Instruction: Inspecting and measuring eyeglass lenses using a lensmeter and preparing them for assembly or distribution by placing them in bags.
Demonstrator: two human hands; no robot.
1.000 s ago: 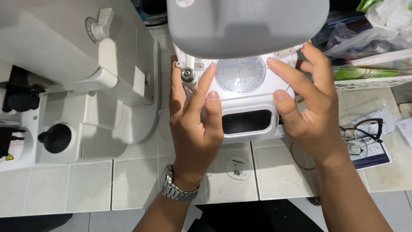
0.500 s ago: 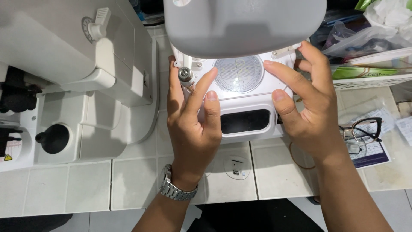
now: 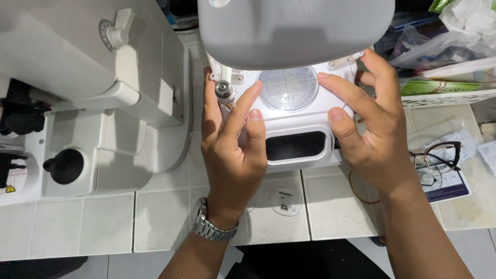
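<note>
Both my hands are on the small white device (image 3: 294, 129) sitting on the tiled counter (image 3: 108, 222), right under its big grey head (image 3: 294, 31). My left hand (image 3: 232, 150) lies open against the device's left side, fingers stretched flat, index tip reaching the edge of the lit round dial plate (image 3: 288, 89) on top, not gripping anything. Just left of that dial there's a little metal knob (image 3: 223, 88), beside my left fingers. My right hand (image 3: 369, 129) is open too, fingers spread over the device's right side, thumb resting above the dark slot (image 3: 296, 145) in front. Right of the device, a pair of black glasses (image 3: 436, 157) lies on some paper. Left of it stands a bigger white machine (image 3: 93, 77).
</note>
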